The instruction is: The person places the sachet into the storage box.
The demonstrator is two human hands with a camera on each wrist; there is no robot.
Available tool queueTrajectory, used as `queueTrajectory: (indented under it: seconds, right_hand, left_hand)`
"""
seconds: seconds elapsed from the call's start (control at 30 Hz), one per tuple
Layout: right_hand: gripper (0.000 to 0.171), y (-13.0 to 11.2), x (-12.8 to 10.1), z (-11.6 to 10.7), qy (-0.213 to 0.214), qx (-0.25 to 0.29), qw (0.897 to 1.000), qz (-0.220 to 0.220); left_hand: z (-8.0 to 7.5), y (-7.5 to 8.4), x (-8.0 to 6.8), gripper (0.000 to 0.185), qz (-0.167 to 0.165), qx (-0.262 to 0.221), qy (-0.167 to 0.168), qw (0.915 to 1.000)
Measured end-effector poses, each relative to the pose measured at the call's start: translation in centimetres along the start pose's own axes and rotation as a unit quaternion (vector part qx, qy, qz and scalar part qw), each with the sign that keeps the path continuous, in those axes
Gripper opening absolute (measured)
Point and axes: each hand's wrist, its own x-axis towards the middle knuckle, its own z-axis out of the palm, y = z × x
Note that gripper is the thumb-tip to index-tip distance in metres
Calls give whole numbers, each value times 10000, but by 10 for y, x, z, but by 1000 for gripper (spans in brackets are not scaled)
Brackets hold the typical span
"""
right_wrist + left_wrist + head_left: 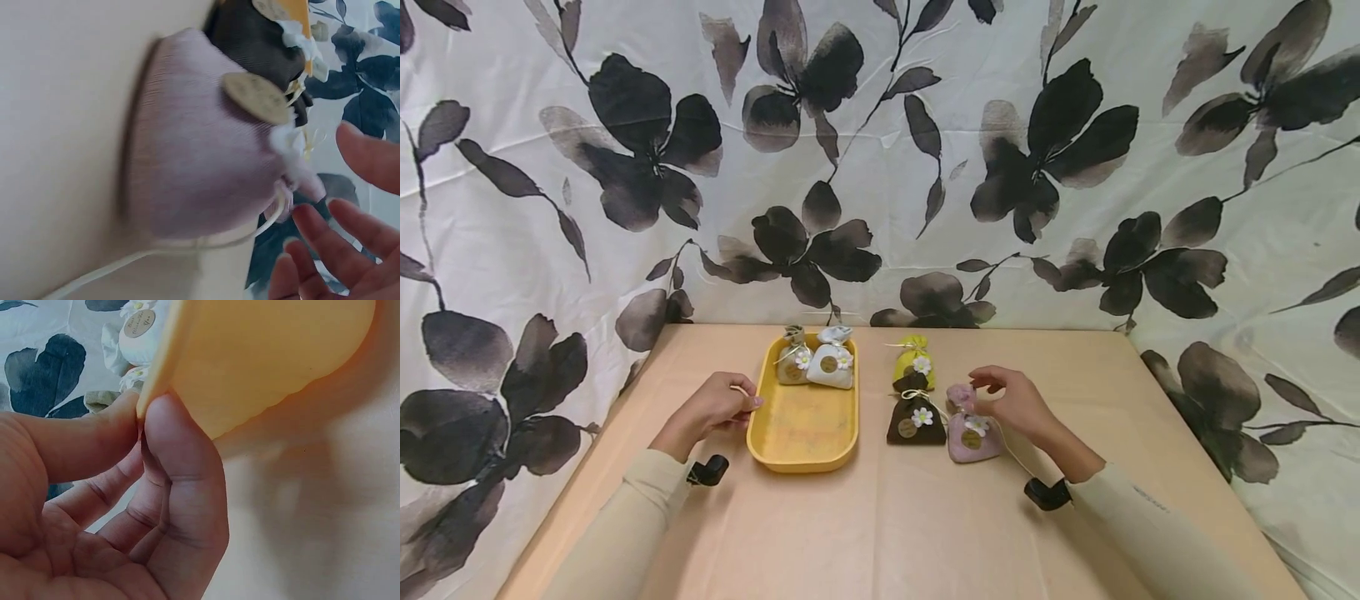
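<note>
My left hand (721, 402) pinches the left rim of a yellow tray (801, 442) between thumb and forefinger; in the left wrist view the thumb lies on one side of that rim (164, 359). In the tray's far end sit an olive drawstring pouch (792, 367) and a white one (831, 371), each with a flower. On the right, my right hand (1013, 402) is at the neck of a pink drawstring pouch (967, 442). The right wrist view shows its fingers spread, beside the tied top of the pink pouch (194, 137).
A dark brown pouch (917, 427) stands just left of the pink one, with a yellow-green pouch (913, 354) behind it. The pale table (880, 533) ends at a floral cloth backdrop (880, 167). A thin cord (125, 265) trails from the pink pouch.
</note>
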Motion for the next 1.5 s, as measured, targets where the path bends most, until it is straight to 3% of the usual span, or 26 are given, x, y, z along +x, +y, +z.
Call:
queueTrajectory:
  seconds: [0.27,0.43,0.6,0.73,0.93,1.13,1.5]
  right_hand:
    - [65,23,-23,2,-234,439,9981,372]
    - [61,31,-29,6,-576,780,9939,528]
    - [59,35,-33,6,-883,1238,9872,484]
    - [63,37,-32,7,-1011,1235,9867,301]
    - [64,38,-28,13,-915,1138,9889,259]
    - [51,40,-25,20,-482,841,9951,206]
    - [51,41,-26,19,-36,1437,9888,415]
  left_hand:
    - [-4,-1,-2,18,-21,-86,-154,9998]
    - [-6,0,-3,19,-13,-111,-186,9998]
    - [-7,0,-3,21,-50,-153,-186,9997]
    - [-7,1,-3,22,-40,-145,-182,9997]
    - [-6,1,-3,23,13,-160,-201,9997]
    - [-4,1,-3,26,23,-213,-208,9996]
    - [-4,-1,-2,27,-18,-133,-140,9998]
